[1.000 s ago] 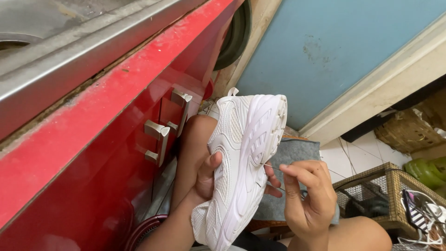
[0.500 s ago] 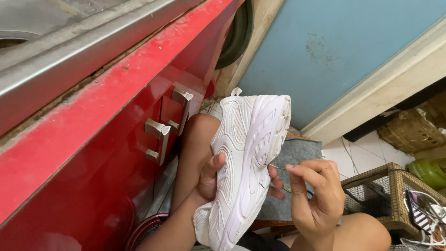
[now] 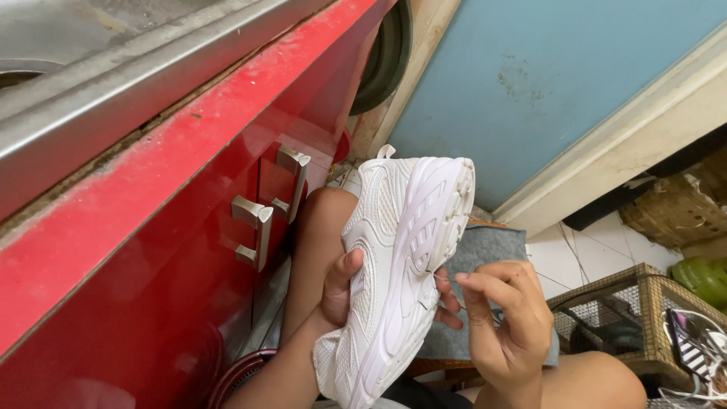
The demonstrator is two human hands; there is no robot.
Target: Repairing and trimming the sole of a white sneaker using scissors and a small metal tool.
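1. White sneaker (image 3: pixel 397 265) sits nearest to me, held tilted on its side above my lap, sole edge facing right and heel loop pointing up toward the wall.
2. My left hand (image 3: pixel 342 291) wraps the upper from behind, thumb pressed on the mesh side panel, fingertips showing past the sole; its grip is closed on the shoe.
3. My right hand (image 3: pixel 507 322) is pinched thumb to forefinger just beside the sole edge, closed on a thin thread (image 3: pixel 445 279) that runs taut to the seam between sole and upper. I cannot tell whether a needle is in that pinch.
4. I judge the shoe light and easy to turn: mesh upper soft and yielding, foam sole springy but firmer. Holding it across the midfoot, as now, looks the steadiest place; the sole rim gives the stiffest edge to press against.
5. Beneath it lies a grey felt mat (image 3: pixel 485 257), my knee (image 3: pixel 329 208) just left of the shoe.
6. Left of that stands a red cabinet (image 3: pixel 151 250) with metal handles (image 3: pixel 257 227), a steel sink (image 3: pixel 113 68) on top.
7. Farther right are wicker baskets (image 3: pixel 621 303), then the blue wall (image 3: pixel 560 76).
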